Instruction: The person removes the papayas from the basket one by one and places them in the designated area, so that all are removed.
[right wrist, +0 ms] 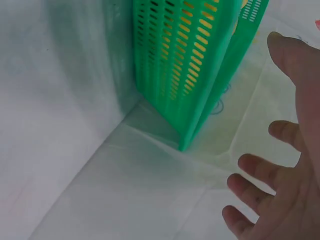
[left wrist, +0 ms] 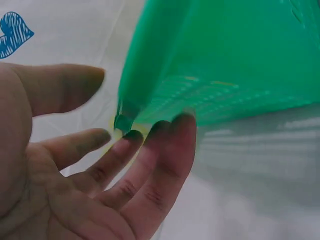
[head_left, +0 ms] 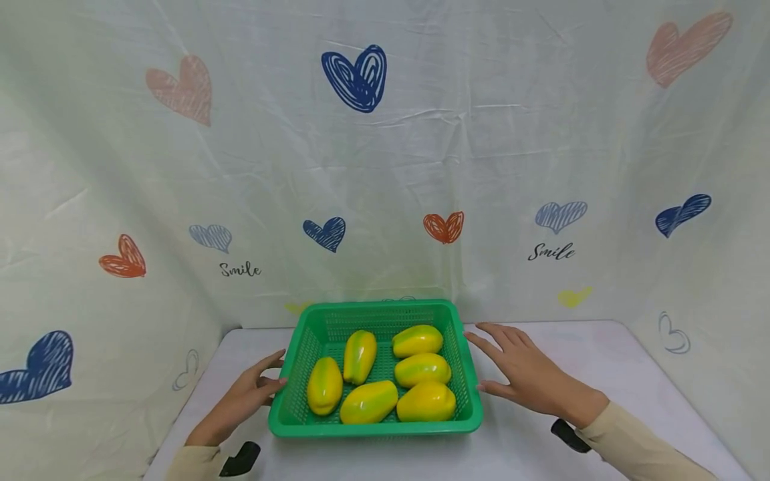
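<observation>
In the head view, the green basket (head_left: 373,431) appears to stand on the white counter (head_left: 625,354), midway between two bare hands, its long axis running from left to right. The left hand (head_left: 243,395) is at one short end, so the basket lies to the right of that grip; the right hand (head_left: 520,371) is at the opposite short end, with the basket to its left. This crosswise span, each short rim facing a palm, looks like the relation that counts most. The left looks a little nearer, its fingertips touching or just beside the rim; the right's reach close to theirs. Six yellow-green fruits (head_left: 423,369) lie inside.

In the left wrist view, the thumb (left wrist: 65,89) and fingers (left wrist: 162,170) of the left grip stand apart, neither clamped on anything. The fingertips come up to the basket's lower side near one corner; whether they touch it cannot be told.

In the right wrist view, the right grip is spread, thumb (right wrist: 292,57) well away from the fingers (right wrist: 260,167), holding nothing. A visible gap separates it from the slotted side wall (right wrist: 175,55), through which yellow shows.
</observation>
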